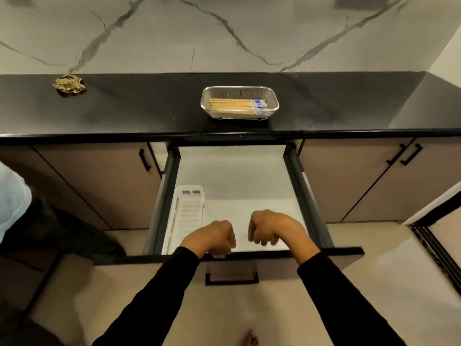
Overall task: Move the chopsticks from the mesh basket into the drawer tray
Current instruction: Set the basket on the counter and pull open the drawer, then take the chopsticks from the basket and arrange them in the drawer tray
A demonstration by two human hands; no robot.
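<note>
A steel mesh basket (207, 107) stands on the black counter, above the open drawer. Inside it lie several wooden chopsticks (230, 104) with blue-and-white patterned ends pointing right. The drawer (234, 176) is pulled out, and a white slotted tray (187, 211) lies along its left side with nothing in it. My left hand (216, 238) is curled over the drawer's front edge, fingers hooked on it. My right hand (274, 229) hovers just inside the front edge, fingers curled and holding nothing. Both hands are far from the basket.
A crumpled brown-and-gold wrapper (68, 83) lies at the counter's far left. Closed cabinet doors with black handles (404, 154) flank the drawer. Another person's light sleeve (12, 196) and dark trousers show at the left edge. My bare toes (250, 339) are below.
</note>
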